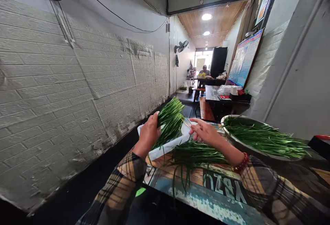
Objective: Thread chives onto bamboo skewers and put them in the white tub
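A thick bunch of green chives (170,113) is gripped in my left hand (149,132), its pale cut ends tilted up and away from me. Just right of the bunch, my right hand (206,133) pinches a thin yellowish strand (186,123) that reaches toward the stalks; whether it is a stem or a band I cannot tell. Below the bunch stands a white plastic tub (165,150) with more chives in it. Between the tub and me, a loose pile of chives (196,154) lies across the table, some leaves trailing toward its near edge.
At the right, a large round basin (224,126) holds many loose chives (263,137). The painted table (196,192) carries it all. A brick-patterned wall (103,91) runs along the left. Farther off are a bench (206,110), a table with boxes (212,92) and a seated person (205,70).
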Available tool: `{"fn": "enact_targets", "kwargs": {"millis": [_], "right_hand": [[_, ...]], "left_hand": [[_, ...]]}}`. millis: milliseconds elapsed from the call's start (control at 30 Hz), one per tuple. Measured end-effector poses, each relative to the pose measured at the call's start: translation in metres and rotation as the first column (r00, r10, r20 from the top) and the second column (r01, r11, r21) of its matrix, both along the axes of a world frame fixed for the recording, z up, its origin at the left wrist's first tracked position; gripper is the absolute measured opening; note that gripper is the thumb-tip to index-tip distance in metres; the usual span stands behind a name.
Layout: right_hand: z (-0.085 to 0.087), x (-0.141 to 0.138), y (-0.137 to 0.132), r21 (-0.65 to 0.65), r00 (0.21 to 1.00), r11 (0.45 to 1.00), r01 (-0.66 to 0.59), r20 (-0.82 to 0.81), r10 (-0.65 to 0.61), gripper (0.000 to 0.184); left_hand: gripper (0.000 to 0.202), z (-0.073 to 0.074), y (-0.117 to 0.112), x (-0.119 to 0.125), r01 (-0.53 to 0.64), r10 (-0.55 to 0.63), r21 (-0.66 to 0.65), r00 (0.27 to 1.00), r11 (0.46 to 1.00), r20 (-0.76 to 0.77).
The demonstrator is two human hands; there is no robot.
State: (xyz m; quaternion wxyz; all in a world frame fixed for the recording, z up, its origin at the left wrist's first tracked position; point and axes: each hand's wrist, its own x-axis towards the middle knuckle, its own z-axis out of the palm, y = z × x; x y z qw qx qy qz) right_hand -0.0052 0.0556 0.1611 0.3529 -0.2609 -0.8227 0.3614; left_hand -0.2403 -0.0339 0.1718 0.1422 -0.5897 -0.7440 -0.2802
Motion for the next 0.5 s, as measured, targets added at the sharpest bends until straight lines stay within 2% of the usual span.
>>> {"fn": "enact_targets", "kwargs": {"millis": [100,167,300,400,500], "right_hand": [[-0.017,-0.011,0.013,0.010,0.997,0.998,0.063,0.034,-0.063,0.045],[-0.025,-0.019,0.027,0.086,0.986,0.983,0.161,0.036,-0.165,0.040],[-0.036,-0.038,0.064,0.263,0.936,0.912,0.316,0.070,-0.344,0.032],[-0.050,-0.050,0.088,0.378,0.893,0.860,0.342,0.155,-0.423,0.032],[-0.069,-0.055,0.104,0.475,0.829,0.828,0.296,0.302,-0.470,0.031]], "left_hand": [[0.058,-0.006,0.031,-0.023,-0.022,0.016,-0.071,0.996,0.997,-0.083],[0.056,-0.015,0.053,-0.033,-0.024,0.011,-0.117,0.994,0.993,-0.113],[0.056,-0.040,0.096,-0.046,-0.031,0.009,-0.195,0.994,0.980,-0.111],[0.062,-0.063,0.121,-0.054,-0.020,0.006,-0.266,0.998,0.964,-0.055],[0.082,-0.088,0.136,-0.060,0.022,-0.028,-0.360,1.000,0.933,-0.013]]}}
